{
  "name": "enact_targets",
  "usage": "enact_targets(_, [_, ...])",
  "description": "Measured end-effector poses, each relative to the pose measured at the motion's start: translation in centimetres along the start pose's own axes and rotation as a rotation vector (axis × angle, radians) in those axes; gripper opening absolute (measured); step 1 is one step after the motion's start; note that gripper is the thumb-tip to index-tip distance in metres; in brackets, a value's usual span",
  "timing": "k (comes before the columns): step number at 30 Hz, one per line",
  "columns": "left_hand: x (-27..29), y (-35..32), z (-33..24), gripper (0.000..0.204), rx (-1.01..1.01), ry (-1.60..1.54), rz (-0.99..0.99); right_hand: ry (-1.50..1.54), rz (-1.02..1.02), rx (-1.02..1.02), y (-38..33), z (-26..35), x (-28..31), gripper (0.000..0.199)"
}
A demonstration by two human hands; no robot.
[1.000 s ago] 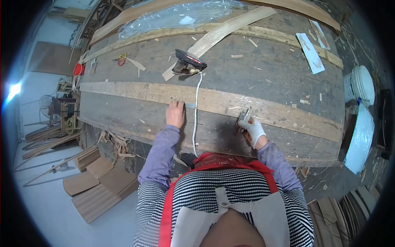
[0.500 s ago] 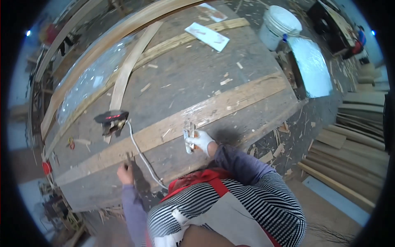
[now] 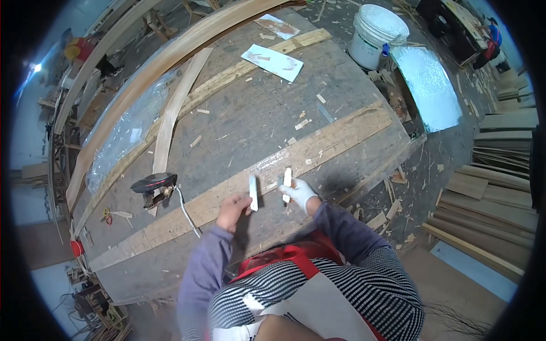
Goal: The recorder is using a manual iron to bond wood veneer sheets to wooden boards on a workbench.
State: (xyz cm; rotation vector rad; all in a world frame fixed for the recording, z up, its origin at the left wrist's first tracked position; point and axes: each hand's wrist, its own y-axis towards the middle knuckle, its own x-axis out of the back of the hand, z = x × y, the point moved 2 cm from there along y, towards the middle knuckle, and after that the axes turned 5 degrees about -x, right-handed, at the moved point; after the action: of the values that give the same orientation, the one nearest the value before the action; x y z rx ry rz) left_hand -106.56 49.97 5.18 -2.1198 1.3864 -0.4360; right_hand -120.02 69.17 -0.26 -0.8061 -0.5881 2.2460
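My bare left hand (image 3: 230,211) is closed on a short pale strip (image 3: 253,193), gripping it at its side near the lower end. To its right, my white-gloved right hand (image 3: 301,195) pinches a small wooden block (image 3: 287,182), held roughly parallel to the strip with a gap between them. Both pieces are above a long flat board (image 3: 335,136) that lies slantwise across the grey worktable (image 3: 227,142). A wet-looking, shiny patch shows on the board just beyond my hands. Left of my hands rests a black, iron-shaped tool (image 3: 154,182) with a pale cord (image 3: 186,213).
Stained white plates (image 3: 273,61) and thin wooden strips (image 3: 179,105) lie on the table's far side, beside clear plastic sheeting (image 3: 128,131). A white bucket (image 3: 375,42) stands past the far right corner. Stacked planks (image 3: 483,210) line the right. Two people are farther off.
My left hand has moved right, from near the cord to beside my right hand, and now holds a pale strip. My right hand has shifted slightly right.
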Motion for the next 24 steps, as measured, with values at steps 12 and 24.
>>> enact_targets(12, [-1.0, 7.0, -4.7, 0.056, -0.667, 1.085, -0.164, 0.006, -0.472, 0.181, -2.2, 2.3, 11.8, 0.019])
enact_targets(24, [8.4, -0.9, 1.2, 0.115, -0.509, 1.34, -0.293, -1.276, -0.889, 0.317, 8.4, 20.8, 15.5, 0.026])
